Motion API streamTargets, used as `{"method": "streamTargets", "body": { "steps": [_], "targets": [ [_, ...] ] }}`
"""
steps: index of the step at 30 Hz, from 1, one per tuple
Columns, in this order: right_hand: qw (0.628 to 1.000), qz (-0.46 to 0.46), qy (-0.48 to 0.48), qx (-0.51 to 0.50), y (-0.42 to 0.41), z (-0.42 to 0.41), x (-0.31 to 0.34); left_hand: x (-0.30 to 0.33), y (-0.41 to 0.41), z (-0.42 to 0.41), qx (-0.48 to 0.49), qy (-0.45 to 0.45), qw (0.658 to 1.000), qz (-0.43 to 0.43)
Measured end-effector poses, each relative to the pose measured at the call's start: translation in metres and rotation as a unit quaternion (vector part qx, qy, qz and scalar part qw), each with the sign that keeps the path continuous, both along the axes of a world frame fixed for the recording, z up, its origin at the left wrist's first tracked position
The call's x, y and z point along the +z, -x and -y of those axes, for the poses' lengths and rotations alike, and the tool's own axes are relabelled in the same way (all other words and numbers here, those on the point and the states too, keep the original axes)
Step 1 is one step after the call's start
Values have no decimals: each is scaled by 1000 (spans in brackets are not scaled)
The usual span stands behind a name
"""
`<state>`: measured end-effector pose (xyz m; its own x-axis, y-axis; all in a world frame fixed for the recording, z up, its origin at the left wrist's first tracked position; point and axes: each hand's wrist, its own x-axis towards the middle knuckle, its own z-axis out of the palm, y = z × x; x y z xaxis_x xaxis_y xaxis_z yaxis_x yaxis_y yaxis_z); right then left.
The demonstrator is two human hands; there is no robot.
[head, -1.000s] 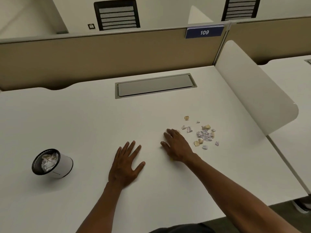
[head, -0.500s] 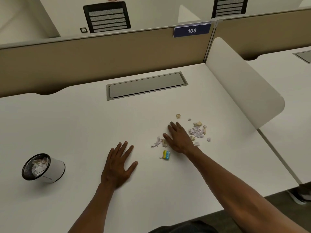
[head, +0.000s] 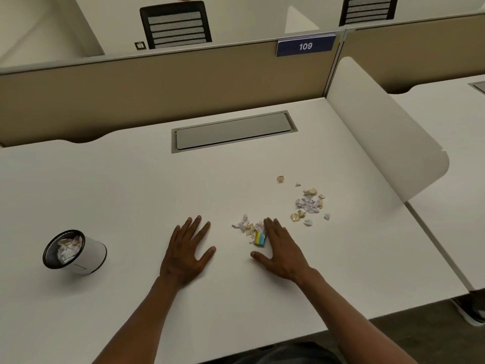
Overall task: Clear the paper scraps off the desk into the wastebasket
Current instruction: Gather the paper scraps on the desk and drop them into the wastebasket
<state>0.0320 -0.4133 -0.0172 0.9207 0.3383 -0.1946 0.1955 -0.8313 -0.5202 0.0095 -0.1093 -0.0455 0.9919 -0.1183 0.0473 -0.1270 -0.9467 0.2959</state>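
A white desk (head: 118, 185) is filling most of the view, with a tan partition (head: 162, 85) running along its far edge and a white side divider (head: 380, 132) standing at its right. A grey cable hatch (head: 233, 131) is sitting flush in the desk near the partition, and a blue plate marked 109 (head: 305, 46) is hanging on the partition's top right. Both forearms are reaching in from the bottom edge. The left hand (head: 185, 254) is lying flat on the desk, palm down, fingers spread, holding nothing. The right hand (head: 282, 252) is also lying flat and open, empty, its inner edge touching a small cluster of paper scraps (head: 248, 227) and a yellow-and-blue scrap (head: 260, 239). The wastebasket (head: 91, 254), white with a black rim, is standing well apart at the left, tilted toward the camera and already holding crumpled paper. A larger scatter of scraps (head: 309, 203) is lying farther right, near the divider.
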Motion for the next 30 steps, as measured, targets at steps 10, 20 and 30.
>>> {"method": "streamTargets", "body": {
  "steps": [10,20,30],
  "targets": [
    [997,5,53,-62,-12,-3,12,52,-50,80,-53,129,978,-157],
    [1000,-24,5,-10,-36,-26,30,58,-58,117,-53,158,968,-190],
    [995,-49,-67,-48,-32,-41,24,47,-27,117,137,306,930,-147]
  ]
}}
